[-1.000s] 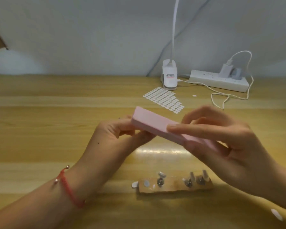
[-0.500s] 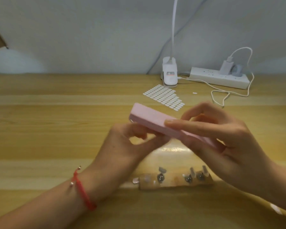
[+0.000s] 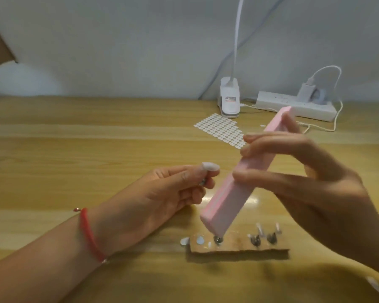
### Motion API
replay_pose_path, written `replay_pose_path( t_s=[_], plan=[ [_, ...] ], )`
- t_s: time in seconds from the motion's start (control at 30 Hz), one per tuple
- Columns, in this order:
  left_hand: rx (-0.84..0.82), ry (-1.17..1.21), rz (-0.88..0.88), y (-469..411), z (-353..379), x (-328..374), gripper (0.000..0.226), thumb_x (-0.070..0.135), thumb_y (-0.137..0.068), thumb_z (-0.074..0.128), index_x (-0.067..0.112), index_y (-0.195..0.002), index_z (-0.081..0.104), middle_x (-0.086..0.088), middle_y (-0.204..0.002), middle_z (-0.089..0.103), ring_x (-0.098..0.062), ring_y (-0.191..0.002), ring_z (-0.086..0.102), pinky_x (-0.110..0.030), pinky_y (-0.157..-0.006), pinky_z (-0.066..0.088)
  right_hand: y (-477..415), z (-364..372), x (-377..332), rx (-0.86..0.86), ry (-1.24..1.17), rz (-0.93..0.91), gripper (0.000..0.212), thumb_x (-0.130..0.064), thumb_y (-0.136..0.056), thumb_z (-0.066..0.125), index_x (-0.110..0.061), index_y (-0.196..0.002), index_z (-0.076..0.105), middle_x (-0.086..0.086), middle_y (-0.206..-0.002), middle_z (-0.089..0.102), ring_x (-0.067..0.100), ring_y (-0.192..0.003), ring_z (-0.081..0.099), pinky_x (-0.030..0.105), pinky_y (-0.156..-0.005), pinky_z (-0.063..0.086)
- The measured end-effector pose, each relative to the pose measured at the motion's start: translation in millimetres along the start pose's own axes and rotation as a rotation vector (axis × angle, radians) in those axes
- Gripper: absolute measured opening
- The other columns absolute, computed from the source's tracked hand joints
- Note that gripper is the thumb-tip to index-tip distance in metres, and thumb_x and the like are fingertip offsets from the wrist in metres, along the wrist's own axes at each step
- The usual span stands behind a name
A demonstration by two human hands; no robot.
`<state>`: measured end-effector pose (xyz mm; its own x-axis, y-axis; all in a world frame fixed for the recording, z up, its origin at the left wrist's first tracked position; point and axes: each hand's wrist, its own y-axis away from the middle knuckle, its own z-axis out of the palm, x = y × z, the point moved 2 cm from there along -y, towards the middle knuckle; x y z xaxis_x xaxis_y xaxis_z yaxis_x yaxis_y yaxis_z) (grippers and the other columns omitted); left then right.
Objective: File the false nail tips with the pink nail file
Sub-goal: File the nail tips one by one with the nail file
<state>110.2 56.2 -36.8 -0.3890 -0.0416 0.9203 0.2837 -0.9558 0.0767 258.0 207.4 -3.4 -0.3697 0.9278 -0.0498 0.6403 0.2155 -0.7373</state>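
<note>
My right hand (image 3: 311, 189) grips the pink nail file (image 3: 230, 200), a long block tilted steeply, its lower end just above the cardboard strip (image 3: 239, 250). My left hand (image 3: 162, 197) pinches a small metal stand topped with a white false nail tip (image 3: 210, 166), held left of the file and apart from it. Several more nail tips on metal stands (image 3: 263, 237) stick up from the cardboard strip. Two loose white tips (image 3: 184, 241) lie at its left end.
A sheet of white oval adhesive tabs (image 3: 221, 130) lies on the wooden table (image 3: 74, 149) behind my hands. A white clip lamp base (image 3: 229, 101) and a power strip (image 3: 293, 108) with a charger and cable sit by the back wall. A loose tip (image 3: 374, 285) lies front right.
The file was lying across against the tip in my left hand; it has since swung up to a steep tilt in my right hand. My left hand has drawn back left, exposing the nail tip.
</note>
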Motion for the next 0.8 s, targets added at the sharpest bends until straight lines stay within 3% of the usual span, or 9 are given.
replay_pose_path(
  t_s=[0.07, 0.13, 0.27, 0.33, 0.4, 0.5, 0.63, 0.73, 0.8],
  plan=[
    [-0.011, -0.05, 0.009, 0.1, 2.9, 0.0, 0.053, 0.046, -0.055, 0.087, 0.013, -0.096, 0.077, -0.003, -0.094, 0.069, -0.015, -0.086, 0.057, -0.02, -0.079, 0.048, -1.7, -4.4, 8.2, -0.014, 0.05, -0.026, 0.042, 0.008, -0.087, 0.056, -0.021, -0.117, 0.057, 0.007, -0.119, 0.056, 0.023, -0.122, 0.053, 0.058, -0.117, 0.025],
    [-0.026, -0.089, 0.03, -0.4, 8.3, 0.6, 0.045, 0.048, -0.056, 0.085, 0.016, -0.087, 0.078, 0.002, -0.084, 0.069, -0.011, -0.078, 0.054, -0.017, -0.075, 0.046, -3.5, -5.3, 12.7, 0.006, 0.095, 0.005, 0.038, 0.01, -0.089, 0.055, -0.015, -0.117, 0.057, 0.013, -0.117, 0.055, 0.031, -0.118, 0.056, 0.057, -0.116, 0.027],
    [-0.026, -0.125, 0.024, 2.4, 10.9, -0.7, 0.042, 0.047, -0.058, 0.083, 0.015, -0.085, 0.078, 0.001, -0.081, 0.071, -0.008, -0.075, 0.059, -0.026, -0.075, 0.045, 2.4, 11.1, -6.5, -0.033, 0.052, -0.119, 0.028, -0.003, -0.096, 0.058, -0.022, -0.116, 0.062, 0.002, -0.116, 0.06, 0.023, -0.118, 0.056, 0.063, -0.113, 0.028],
    [-0.022, -0.135, 0.041, 1.4, 11.5, -0.8, 0.042, 0.047, -0.059, 0.083, 0.015, -0.085, 0.078, 0.0, -0.082, 0.071, -0.011, -0.078, 0.057, -0.029, -0.079, 0.041, -1.2, 2.8, 3.3, -0.016, 0.086, -0.079, 0.033, 0.005, -0.092, 0.059, -0.018, -0.116, 0.061, 0.006, -0.116, 0.059, 0.028, -0.116, 0.058, 0.064, -0.112, 0.028],
    [0.004, -0.139, 0.052, 0.3, 11.6, -1.0, 0.043, 0.046, -0.055, 0.085, 0.015, -0.083, 0.078, 0.001, -0.082, 0.07, -0.013, -0.08, 0.054, -0.023, -0.078, 0.042, -4.1, -3.6, 10.4, 0.034, 0.116, 0.006, 0.034, 0.009, -0.09, 0.059, -0.013, -0.115, 0.061, 0.012, -0.113, 0.055, 0.035, -0.113, 0.059, 0.064, -0.111, 0.03],
    [0.002, -0.152, 0.028, 2.6, 12.6, -1.5, 0.043, 0.044, -0.055, 0.085, 0.014, -0.084, 0.078, -0.001, -0.079, 0.069, -0.013, -0.075, 0.055, -0.023, -0.071, 0.045, 2.4, 10.0, -9.4, -0.028, 0.058, -0.109, 0.029, -0.005, -0.094, 0.063, -0.022, -0.118, 0.06, 0.002, -0.118, 0.056, 0.023, -0.119, 0.054, 0.059, -0.115, 0.028],
    [-0.003, -0.156, 0.068, 3.3, 15.1, -1.0, 0.036, 0.049, -0.053, 0.082, 0.02, -0.074, 0.078, 0.008, -0.068, 0.067, -0.002, -0.063, 0.057, -0.013, -0.063, 0.045, -6.2, -2.4, 9.1, 0.004, 0.053, 0.051, 0.037, 0.014, -0.086, 0.062, -0.01, -0.115, 0.061, 0.012, -0.115, 0.056, 0.035, -0.113, 0.058, 0.066, -0.107, 0.034],
    [0.006, -0.227, 0.059, 4.1, 17.0, -1.7, 0.035, 0.044, -0.056, 0.081, 0.019, -0.081, 0.079, 0.005, -0.077, 0.073, -0.008, -0.073, 0.061, -0.022, -0.069, 0.045, 1.7, 9.3, -9.4, -0.067, -0.153, 0.035, 0.032, 0.0, -0.089, 0.067, -0.026, -0.109, 0.066, 0.007, -0.115, 0.061, 0.03, -0.117, 0.057, 0.064, -0.109, 0.031],
    [0.04, -0.268, 0.042, 3.0, 13.8, -3.8, 0.04, 0.045, -0.055, 0.081, 0.019, -0.084, 0.079, 0.003, -0.08, 0.073, -0.013, -0.077, 0.057, -0.029, -0.074, 0.042, 1.2, 7.8, -13.0, -0.101, -0.14, -0.018, 0.038, -0.004, -0.094, 0.061, -0.035, -0.115, 0.062, 0.007, -0.118, 0.061, 0.025, -0.119, 0.056, 0.061, -0.114, 0.028]
  ],
)
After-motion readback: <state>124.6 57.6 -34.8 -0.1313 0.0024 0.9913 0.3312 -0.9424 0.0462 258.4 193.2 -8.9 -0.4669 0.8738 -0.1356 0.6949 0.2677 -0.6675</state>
